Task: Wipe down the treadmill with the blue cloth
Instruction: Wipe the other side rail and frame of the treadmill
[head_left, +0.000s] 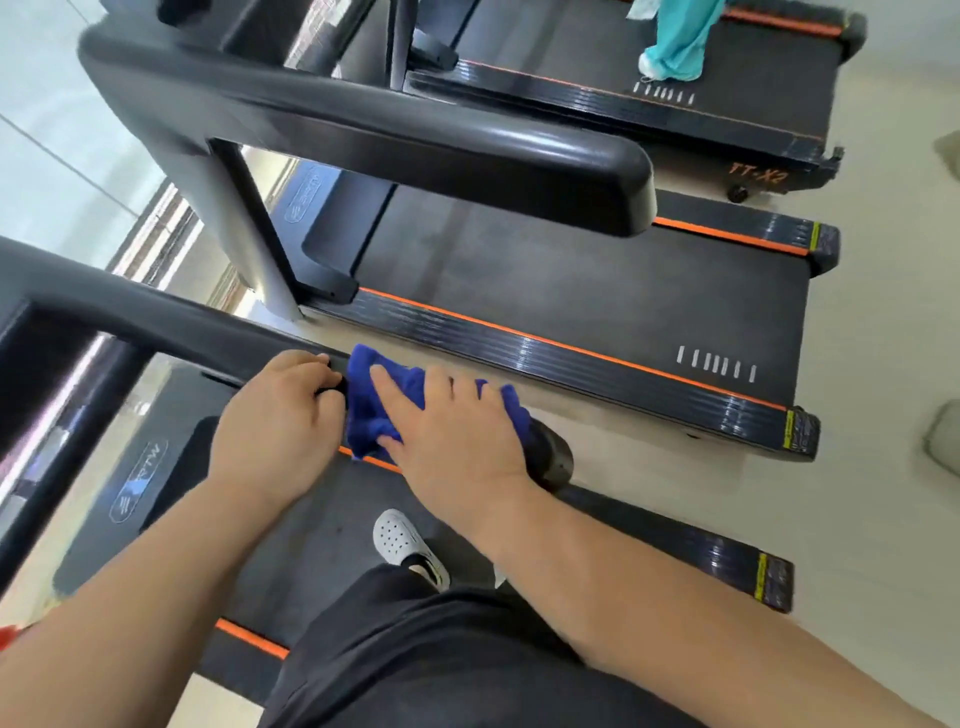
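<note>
Standing on the belt of the nearest treadmill (311, 519), the person is reaching both arms to its handrail (156, 317), which is running from 9 o'clock toward the centre of the view. A second treadmill (571, 280) is lying alongside at 1 o'clock of the hands. The left hand (275, 415) is gripping the handrail, fingers curled over its top. Just beside it at 3 o'clock, the right hand (457, 441) is holding the blue cloth (366, 415) wrapped over the rail near its end. The index finger is lying straight on the fabric, the other fingers are bending over the far side, and the thumb is lying along the near side. A white shoe (400, 538) is showing at 6 o'clock of the cloth.
</note>
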